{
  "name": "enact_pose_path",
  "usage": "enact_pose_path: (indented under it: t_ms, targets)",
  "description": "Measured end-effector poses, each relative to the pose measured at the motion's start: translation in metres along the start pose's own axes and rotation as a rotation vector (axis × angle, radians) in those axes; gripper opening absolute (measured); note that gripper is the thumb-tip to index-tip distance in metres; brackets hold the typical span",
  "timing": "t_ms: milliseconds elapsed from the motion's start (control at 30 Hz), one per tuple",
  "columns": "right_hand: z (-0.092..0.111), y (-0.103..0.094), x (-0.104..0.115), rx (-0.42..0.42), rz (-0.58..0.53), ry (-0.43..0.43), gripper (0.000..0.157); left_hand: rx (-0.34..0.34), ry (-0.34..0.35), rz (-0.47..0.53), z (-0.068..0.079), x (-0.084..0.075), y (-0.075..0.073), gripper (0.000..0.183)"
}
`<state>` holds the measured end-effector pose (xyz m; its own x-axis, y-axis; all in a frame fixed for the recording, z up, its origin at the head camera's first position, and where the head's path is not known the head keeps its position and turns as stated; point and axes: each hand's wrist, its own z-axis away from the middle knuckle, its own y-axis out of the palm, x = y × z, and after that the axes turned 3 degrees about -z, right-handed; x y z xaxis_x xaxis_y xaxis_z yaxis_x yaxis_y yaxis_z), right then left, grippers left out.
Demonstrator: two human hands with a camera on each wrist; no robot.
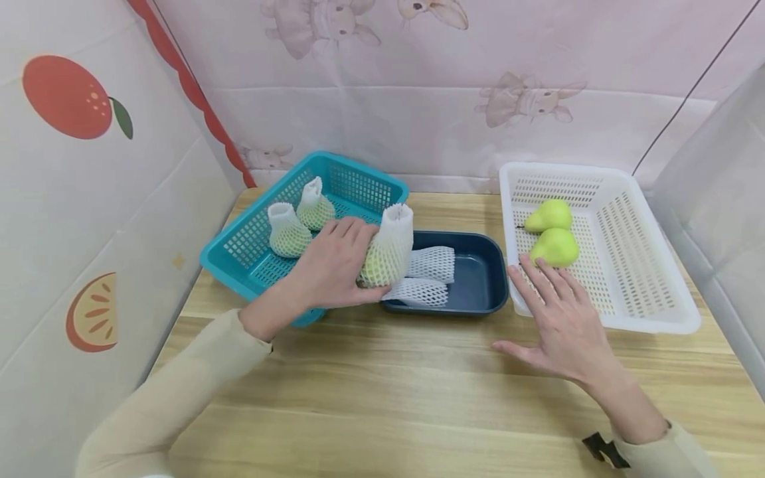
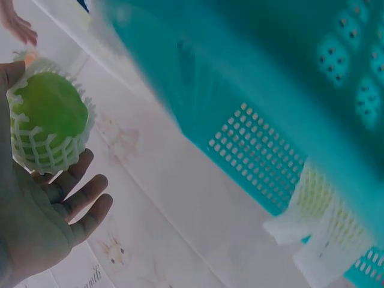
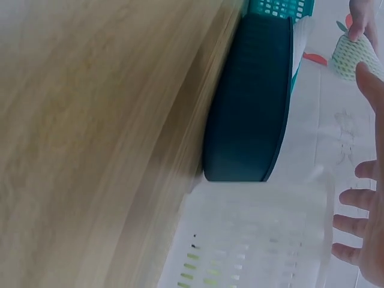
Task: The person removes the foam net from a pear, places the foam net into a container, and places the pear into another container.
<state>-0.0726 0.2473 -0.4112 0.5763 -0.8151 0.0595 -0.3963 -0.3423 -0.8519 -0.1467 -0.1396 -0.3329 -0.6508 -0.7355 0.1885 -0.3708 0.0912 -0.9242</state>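
My left hand [image 1: 335, 262] grips a green pear [image 2: 54, 108] in a white foam net sleeve [image 1: 394, 249], between the teal basket and the dark blue tray. In the left wrist view, thumb and index finger hold it while the other fingers spread loosely. Two sleeved pears [image 1: 289, 238] stand in the teal basket [image 1: 364, 186]. Loose foam sleeves [image 1: 433, 264] lie in the dark blue tray [image 1: 478, 279]. My right hand [image 1: 564, 325], fingers spread, hovers over the front left edge of the white basket [image 1: 651, 318]. Near its fingertips lie two bare pears [image 1: 554, 247].
The wooden table [image 1: 418, 398] carries both baskets and the tray side by side. A pale wall cover [image 1: 418, 119] with printed rabbits rises close behind them. Another printed wall [image 1: 89, 212] bounds the left side.
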Motion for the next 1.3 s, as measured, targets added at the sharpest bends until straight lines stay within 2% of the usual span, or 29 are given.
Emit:
enact_pose_path:
  t_ms: [333,633,833,967,1300]
  targets:
    - [-0.004,0.007,0.009,-0.031,-0.04,-0.055,0.115,-0.02,0.024,0.081,0.013,-0.029,0.01,0.092]
    - [-0.004,0.007,0.013,-0.01,-0.034,-0.038,0.116,-0.038,0.066,0.114,0.027,-0.057,0.021,0.092]
    - [-0.004,0.007,0.012,0.003,-0.032,-0.038,0.115,-0.046,0.117,0.127,0.036,-0.074,0.03,0.091]
    - [-0.004,0.007,0.011,0.0,-0.027,-0.038,0.115,-0.01,0.146,0.137,0.041,-0.084,0.037,0.092]
    - [-0.003,0.008,0.011,-0.013,-0.021,-0.03,0.116,0.14,0.221,0.098,0.053,-0.101,0.053,0.089]
